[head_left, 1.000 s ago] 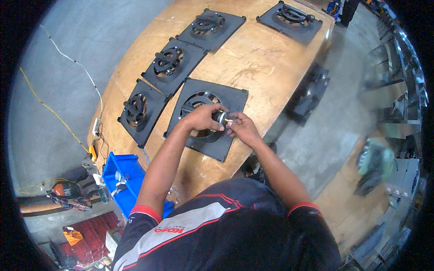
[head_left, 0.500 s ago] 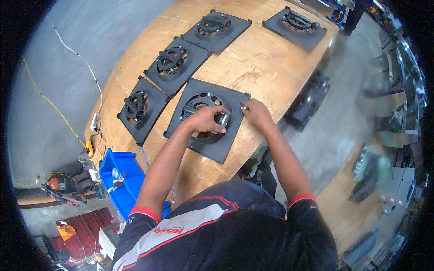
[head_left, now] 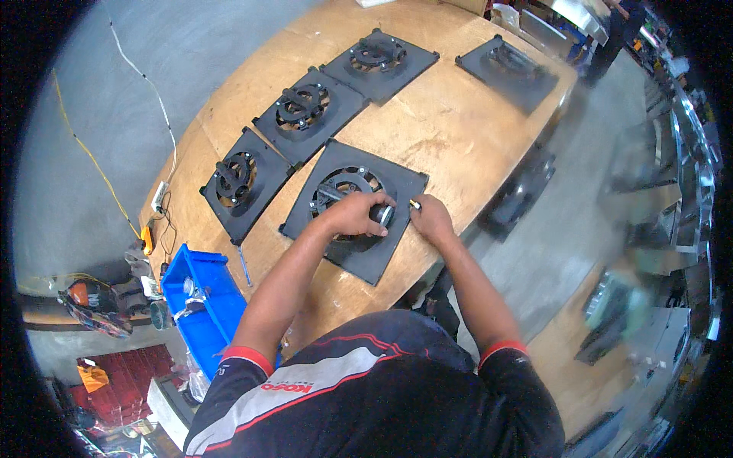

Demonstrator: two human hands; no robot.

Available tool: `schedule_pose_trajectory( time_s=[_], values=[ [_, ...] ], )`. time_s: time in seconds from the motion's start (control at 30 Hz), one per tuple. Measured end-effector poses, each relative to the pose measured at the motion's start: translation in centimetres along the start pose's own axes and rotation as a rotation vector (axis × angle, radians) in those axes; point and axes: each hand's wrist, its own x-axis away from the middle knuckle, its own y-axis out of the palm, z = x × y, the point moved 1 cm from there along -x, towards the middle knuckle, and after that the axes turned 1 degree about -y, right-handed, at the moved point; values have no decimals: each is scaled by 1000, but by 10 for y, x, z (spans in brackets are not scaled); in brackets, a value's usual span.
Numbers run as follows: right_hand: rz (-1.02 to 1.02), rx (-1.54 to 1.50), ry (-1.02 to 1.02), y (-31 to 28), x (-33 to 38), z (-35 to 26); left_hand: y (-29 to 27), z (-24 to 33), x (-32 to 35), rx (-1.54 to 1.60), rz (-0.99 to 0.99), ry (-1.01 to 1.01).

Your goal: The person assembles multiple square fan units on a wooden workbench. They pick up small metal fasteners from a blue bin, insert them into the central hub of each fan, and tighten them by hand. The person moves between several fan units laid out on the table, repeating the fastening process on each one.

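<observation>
Both hands, left (head_left: 353, 216) and right (head_left: 430, 219), rest on the black plate (head_left: 372, 256).

right hand (head_left: 431, 220): has drawn apart from the left, down onto the near edge of the black square plate (head_left: 397, 183), a small silver piece (head_left: 414, 204) at its fingertips
left hand (head_left: 353, 216): now alone over the silver cylinder (head_left: 384, 214) on the ring

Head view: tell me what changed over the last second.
The right hand drew apart from the left hand and now rests at the right edge of the nearest black plate, a small metal piece at its fingertips. The left hand kept its grip on the cylindrical part over the plate's ring. The other plates and the blue bin stayed put.
</observation>
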Motion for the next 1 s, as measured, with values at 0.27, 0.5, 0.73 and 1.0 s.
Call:
schedule_pose_trajectory(
  time_s=[0.27,0.5,0.73,1.0],
  values=[
    [-74,-966,366,-29,45,-38,27,0,19,-57,262,137],
    [-98,-951,342,-55,78,-37,25,14,17,-336,245,132],
    [-54,-1029,298,-72,99,-66,33,41,44,137,385,360],
    [67,-838,176,-78,129,-125,52,45,92,417,576,387]
  ],
)
